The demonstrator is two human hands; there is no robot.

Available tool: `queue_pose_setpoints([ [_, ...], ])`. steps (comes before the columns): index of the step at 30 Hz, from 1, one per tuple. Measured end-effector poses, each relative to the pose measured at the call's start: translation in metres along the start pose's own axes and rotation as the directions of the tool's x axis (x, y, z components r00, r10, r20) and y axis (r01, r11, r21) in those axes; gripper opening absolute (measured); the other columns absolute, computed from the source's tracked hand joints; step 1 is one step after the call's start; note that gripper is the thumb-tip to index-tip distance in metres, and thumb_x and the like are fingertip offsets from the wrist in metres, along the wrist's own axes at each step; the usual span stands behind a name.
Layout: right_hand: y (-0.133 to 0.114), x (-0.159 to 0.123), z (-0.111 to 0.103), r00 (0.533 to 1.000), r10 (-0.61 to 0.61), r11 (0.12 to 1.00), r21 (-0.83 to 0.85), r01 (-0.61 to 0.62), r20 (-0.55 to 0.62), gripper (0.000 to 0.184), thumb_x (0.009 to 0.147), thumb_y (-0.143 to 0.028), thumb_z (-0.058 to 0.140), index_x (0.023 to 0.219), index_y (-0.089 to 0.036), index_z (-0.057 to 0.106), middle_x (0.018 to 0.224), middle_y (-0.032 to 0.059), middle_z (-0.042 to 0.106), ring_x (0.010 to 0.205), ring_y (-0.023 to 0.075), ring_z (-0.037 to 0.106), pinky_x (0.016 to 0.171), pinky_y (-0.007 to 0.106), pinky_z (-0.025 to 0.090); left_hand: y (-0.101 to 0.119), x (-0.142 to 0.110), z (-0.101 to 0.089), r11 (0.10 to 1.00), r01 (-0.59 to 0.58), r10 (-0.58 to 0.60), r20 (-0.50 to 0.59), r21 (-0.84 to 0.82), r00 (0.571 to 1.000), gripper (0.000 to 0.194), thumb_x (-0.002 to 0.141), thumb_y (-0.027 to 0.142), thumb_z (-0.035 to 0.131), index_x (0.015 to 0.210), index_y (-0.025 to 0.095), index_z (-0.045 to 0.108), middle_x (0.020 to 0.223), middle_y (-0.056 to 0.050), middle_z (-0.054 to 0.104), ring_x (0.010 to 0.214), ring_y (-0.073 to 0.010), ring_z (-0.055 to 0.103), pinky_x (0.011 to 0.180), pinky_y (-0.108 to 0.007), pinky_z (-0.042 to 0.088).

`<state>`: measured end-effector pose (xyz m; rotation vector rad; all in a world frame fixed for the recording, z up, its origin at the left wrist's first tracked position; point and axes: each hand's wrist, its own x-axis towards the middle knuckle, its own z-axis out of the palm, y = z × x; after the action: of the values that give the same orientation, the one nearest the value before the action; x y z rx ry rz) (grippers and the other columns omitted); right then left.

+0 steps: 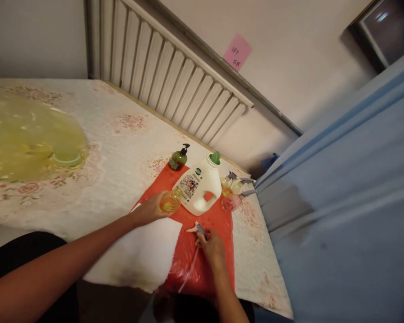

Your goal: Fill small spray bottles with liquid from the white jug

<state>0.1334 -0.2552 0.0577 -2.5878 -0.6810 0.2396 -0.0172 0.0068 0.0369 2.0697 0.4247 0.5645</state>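
In my left hand (151,209) is a small clear spray bottle (170,202) with yellowish liquid in it and its neck uncapped. My right hand (212,249) grips a grey and pale trigger sprayer head (199,229), whose thin dip tube (189,270) hangs down over the red plastic sheet (207,264). Just beyond both hands, a large white detergent jug (202,185) stands on the sheet, a green piece (215,157) at its mouth. Right of the jug are several small spray bottles, one holding pink liquid (231,202).
A green pump bottle (178,159) stands behind the jug. White cloth (138,255) lies under my left forearm. A yellowish plastic bag (30,139) is on the left of the floral tablecloth (116,154). A radiator (168,67) borders the back; a blue curtain (343,193) hangs on the right.
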Motion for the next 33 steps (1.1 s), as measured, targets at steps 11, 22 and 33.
queue_pose_setpoints([
  [11, 0.014, -0.003, 0.0, 0.99, 0.107, 0.887, 0.458, -0.052, -0.095, 0.034, 0.069, -0.048, 0.069, 0.089, -0.021, 0.067, 0.065, 0.002, 0.07, 0.065, 0.0228, 0.066, 0.059, 0.029, 0.044, 0.029, 0.007, -0.012, 0.993, 0.111, -0.116, -0.162, -0.04, 0.98, 0.078, 0.064, 0.039, 0.073, 0.133, 0.015, 0.046, 0.129, -0.012, 0.062, 0.119, -0.0305, 0.059, 0.103, -0.043, 0.046],
  [22, 0.053, -0.047, -0.047, 0.989, 0.107, 0.23, 0.965, -0.126, 0.103, 0.052, 0.061, -0.048, 0.083, 0.099, -0.019, 0.063, 0.069, -0.0044, 0.065, 0.059, 0.012, 0.064, 0.057, 0.024, 0.052, 0.084, -0.021, 0.033, 0.992, 0.088, -0.105, -0.194, -0.094, 0.975, 0.077, 0.063, 0.034, 0.075, 0.131, 0.016, 0.044, 0.129, -0.012, 0.061, 0.117, -0.0292, 0.06, 0.102, -0.043, 0.047],
  [33, 0.073, -0.073, -0.081, 0.983, 0.16, 0.14, 0.988, 0.065, -0.087, 0.067, 0.055, -0.037, 0.089, 0.113, -0.021, 0.059, 0.087, 0.0002, 0.071, 0.078, 0.0187, 0.072, 0.08, 0.039, 0.06, 0.101, -0.056, 0.121, 0.986, 0.035, -0.033, 0.017, -0.162, 0.999, 0.076, 0.063, 0.027, 0.075, 0.132, 0.022, 0.044, 0.126, -0.008, 0.063, 0.116, -0.0286, 0.061, 0.101, -0.042, 0.047],
])
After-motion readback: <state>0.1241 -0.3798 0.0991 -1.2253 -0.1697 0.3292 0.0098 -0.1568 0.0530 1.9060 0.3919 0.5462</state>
